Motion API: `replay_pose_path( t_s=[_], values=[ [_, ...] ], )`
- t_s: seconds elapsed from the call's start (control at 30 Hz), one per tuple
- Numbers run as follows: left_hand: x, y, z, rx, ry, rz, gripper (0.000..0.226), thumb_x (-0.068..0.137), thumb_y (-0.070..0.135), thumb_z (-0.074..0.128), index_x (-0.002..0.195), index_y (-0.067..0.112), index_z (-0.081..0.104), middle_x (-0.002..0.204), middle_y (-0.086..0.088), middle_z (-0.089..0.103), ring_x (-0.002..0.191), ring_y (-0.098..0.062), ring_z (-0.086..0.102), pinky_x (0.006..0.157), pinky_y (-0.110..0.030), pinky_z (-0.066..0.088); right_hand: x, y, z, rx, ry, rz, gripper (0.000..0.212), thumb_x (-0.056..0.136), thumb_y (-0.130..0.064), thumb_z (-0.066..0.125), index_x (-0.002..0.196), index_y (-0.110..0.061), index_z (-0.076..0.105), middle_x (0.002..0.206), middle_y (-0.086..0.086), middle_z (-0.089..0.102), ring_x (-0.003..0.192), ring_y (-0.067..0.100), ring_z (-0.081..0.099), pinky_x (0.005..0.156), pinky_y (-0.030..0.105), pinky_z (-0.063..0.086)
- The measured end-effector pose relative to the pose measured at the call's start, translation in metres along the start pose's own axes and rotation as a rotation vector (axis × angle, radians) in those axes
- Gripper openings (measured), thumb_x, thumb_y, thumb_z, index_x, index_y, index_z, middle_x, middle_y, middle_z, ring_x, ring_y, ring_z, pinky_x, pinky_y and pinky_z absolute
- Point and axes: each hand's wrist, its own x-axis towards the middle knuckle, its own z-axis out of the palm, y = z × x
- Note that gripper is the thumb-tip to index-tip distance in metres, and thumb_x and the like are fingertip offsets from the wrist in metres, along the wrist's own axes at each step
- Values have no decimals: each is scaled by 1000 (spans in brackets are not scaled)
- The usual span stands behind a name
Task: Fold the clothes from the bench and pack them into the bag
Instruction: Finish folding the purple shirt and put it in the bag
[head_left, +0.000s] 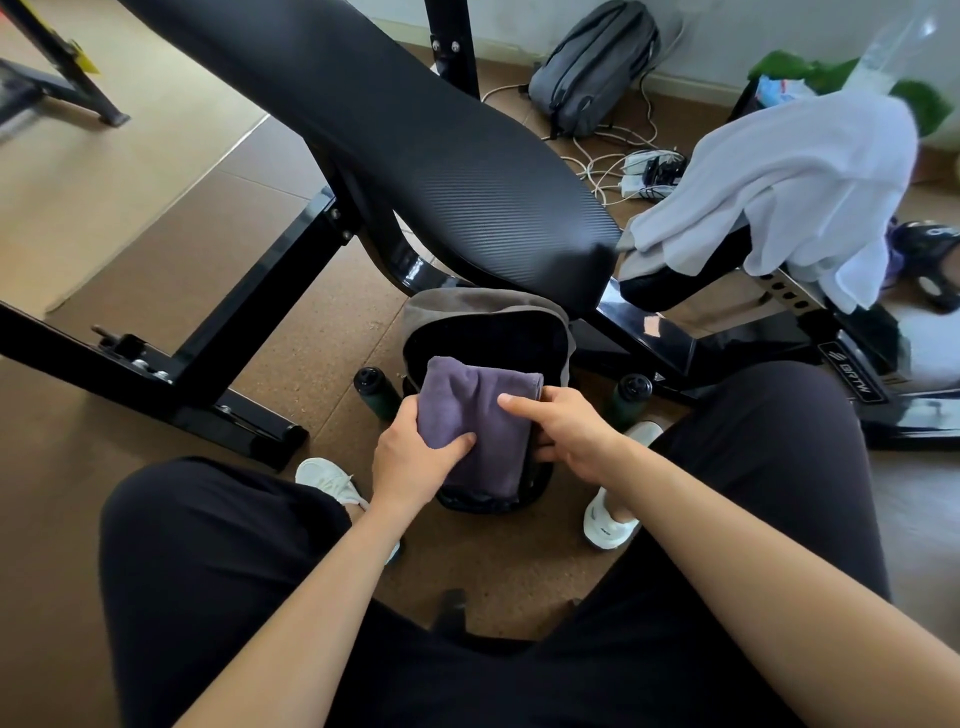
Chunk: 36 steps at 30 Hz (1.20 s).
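Observation:
A folded purple cloth (478, 415) lies over the open mouth of a grey and black bag (483, 322) standing on the floor between my feet. My left hand (413, 460) grips the cloth's left edge, thumb on top. My right hand (563, 428) holds its right edge, with the forefinger stretched across the top and the other fingers curled under the side. A white garment (779, 192) lies draped over the seat end of the black bench (441, 156) at the right.
Two dark green bottles (375, 392) (631, 397) stand on the cork floor either side of the bag. A grey backpack (592, 67), cables and a power strip (649, 174) lie behind the bench. The bench's black frame (249, 312) crosses the floor at left.

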Motion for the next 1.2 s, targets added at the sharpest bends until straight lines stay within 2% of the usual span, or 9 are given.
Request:
replay_pose_path(
  t_s=[0.13, 0.27, 0.43, 0.57, 0.73, 0.83, 0.93, 1.07, 1.2],
  values=[
    [-7, 6, -1, 224, 109, 212, 61, 76, 46, 84, 124, 21, 57, 110, -2, 69, 95, -32, 69, 74, -41, 57, 1, 5, 4, -40, 53, 5, 25, 89, -36, 76, 112, -27, 71, 111, -4, 75, 111, 20, 67, 94, 55, 56],
    [-13, 11, 3, 399, 164, 396, 62, 84, 35, 77, 139, 16, 56, 113, -5, 67, 86, -34, 71, 61, -33, 47, -2, 1, 9, 4, -19, 23, 14, 102, -34, 59, 113, -27, 65, 117, -1, 71, 113, 23, 65, 91, 49, 57],
    [-20, 13, 12, 517, 86, 529, 77, 87, 49, 63, 154, 18, 40, 141, -3, 57, 108, -23, 67, 65, -35, 56, -1, 5, 9, 184, -166, 117, 41, 103, -46, 51, 138, -25, 55, 134, 10, 65, 123, 33, 63, 106, 59, 48],
    [-27, 17, 15, 531, 30, 600, 80, 84, 61, 59, 154, 26, 41, 143, -4, 53, 116, -23, 62, 72, -34, 58, 1, 7, 7, 205, -153, 97, 44, 95, -48, 64, 133, -28, 57, 130, 6, 68, 120, 28, 64, 106, 56, 49],
    [-21, 14, 13, 241, -119, 541, 59, 87, 56, 60, 140, 32, 58, 130, 5, 57, 106, -14, 63, 74, -24, 52, 7, 16, 2, 135, -90, 143, 25, 98, -42, 64, 120, -30, 63, 127, 5, 69, 121, 26, 63, 110, 57, 45],
    [-5, 9, 12, -133, -123, 333, 39, 86, 36, 73, 123, 28, 64, 118, 9, 60, 103, -10, 61, 87, -37, 56, 11, 18, 1, 138, -108, 166, 26, 96, -47, 63, 119, -35, 60, 138, 3, 62, 130, 27, 57, 113, 58, 40],
    [11, 6, 3, -298, -296, 282, 50, 86, 28, 78, 130, 33, 54, 130, 17, 50, 124, -6, 49, 103, -27, 45, 17, 20, 2, 149, -115, 164, 47, 90, -57, 63, 131, -33, 59, 142, 0, 60, 132, 24, 55, 115, 56, 40],
    [16, 4, 2, -362, -564, 261, 65, 90, 16, 77, 140, 36, 42, 143, 27, 41, 132, 14, 38, 103, -5, 33, 25, 18, 1, 167, -163, 254, 52, 94, -56, 60, 138, -29, 55, 143, 2, 59, 131, 25, 58, 111, 58, 44],
    [22, 0, 14, -376, -554, 232, 68, 85, 18, 82, 140, 38, 46, 142, 19, 48, 130, 5, 47, 104, -13, 38, 38, 9, -7, 68, -253, 349, 46, 100, -52, 54, 135, -22, 58, 133, 8, 67, 119, 28, 67, 104, 57, 50]
  ],
)
